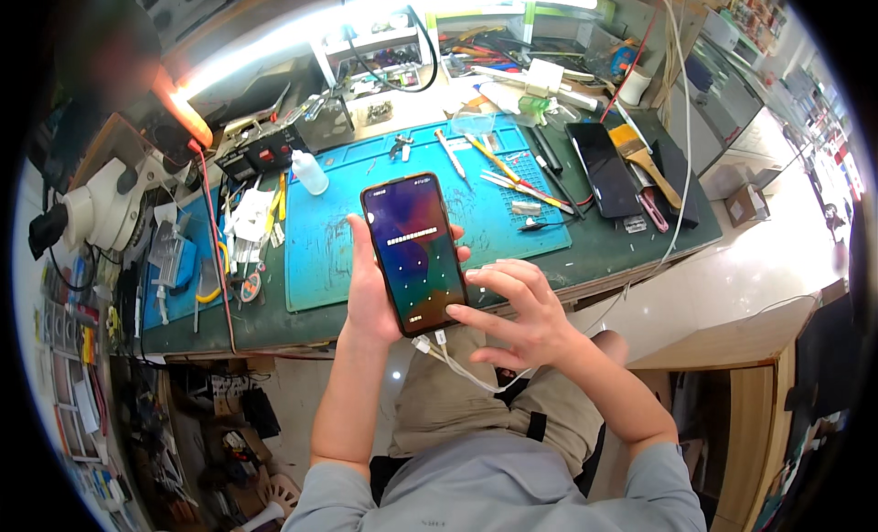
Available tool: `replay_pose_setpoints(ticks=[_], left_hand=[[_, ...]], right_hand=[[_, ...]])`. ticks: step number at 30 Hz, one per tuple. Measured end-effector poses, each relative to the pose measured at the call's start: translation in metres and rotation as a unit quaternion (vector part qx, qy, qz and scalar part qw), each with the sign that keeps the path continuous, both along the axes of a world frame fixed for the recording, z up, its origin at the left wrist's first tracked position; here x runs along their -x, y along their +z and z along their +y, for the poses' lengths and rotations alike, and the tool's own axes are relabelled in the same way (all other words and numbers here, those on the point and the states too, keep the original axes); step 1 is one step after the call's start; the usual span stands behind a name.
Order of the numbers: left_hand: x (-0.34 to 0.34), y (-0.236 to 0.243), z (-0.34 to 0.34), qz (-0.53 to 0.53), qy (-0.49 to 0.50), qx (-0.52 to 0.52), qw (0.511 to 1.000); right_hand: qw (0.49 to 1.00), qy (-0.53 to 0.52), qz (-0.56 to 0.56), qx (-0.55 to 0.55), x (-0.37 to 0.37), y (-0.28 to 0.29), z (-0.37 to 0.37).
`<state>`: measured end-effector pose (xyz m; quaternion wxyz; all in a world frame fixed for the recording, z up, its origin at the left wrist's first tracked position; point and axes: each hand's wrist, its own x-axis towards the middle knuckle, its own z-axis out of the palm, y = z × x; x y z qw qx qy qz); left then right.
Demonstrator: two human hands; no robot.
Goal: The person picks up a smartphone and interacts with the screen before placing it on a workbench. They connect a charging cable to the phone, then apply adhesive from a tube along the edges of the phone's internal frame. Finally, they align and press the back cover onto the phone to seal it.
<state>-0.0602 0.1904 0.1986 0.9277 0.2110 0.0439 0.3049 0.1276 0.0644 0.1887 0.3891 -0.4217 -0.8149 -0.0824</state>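
My left hand (372, 299) is wrapped round a smartphone (416, 258), its thumb along the left edge and fingertips showing at the right edge. The phone's screen is lit, with a dotted pattern-lock grid on a dark, multicoloured background. White cables (446, 356) hang at its lower end, one plugged into the bottom edge. My right hand (521, 314) is open, fingers spread and holding nothing. One of its fingertips is at the lower right of the screen; whether it touches the glass I cannot tell.
Beyond the phone lies a blue work mat (343, 230) with a small white bottle (310, 173), a white pen-like tool (452, 157) and tweezers. To the right are another dark phone (604, 171) and a wooden-handled brush (647, 166). A microscope (101, 203) stands at the left.
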Motion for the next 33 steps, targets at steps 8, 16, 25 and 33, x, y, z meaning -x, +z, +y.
replay_pose_setpoints(ticks=[8, 16, 25, 33], left_hand=[[-0.004, 0.005, -0.006, 0.02, 0.013, 0.005, 1.0], [-0.004, 0.009, -0.007, 0.058, 0.045, 0.004, 0.997], [-0.006, 0.011, -0.01, 0.076, 0.064, 0.018, 0.995], [-0.003, 0.008, -0.007, 0.066, 0.049, 0.019, 0.996]], right_hand=[[0.998, -0.018, 0.05, -0.022, -0.004, -0.002, -0.005], [0.994, -0.075, 0.071, -0.029, -0.007, -0.013, -0.006], [0.989, -0.097, 0.112, -0.022, -0.006, -0.011, -0.008], [0.985, -0.116, 0.116, -0.054, -0.001, -0.015, -0.006]])
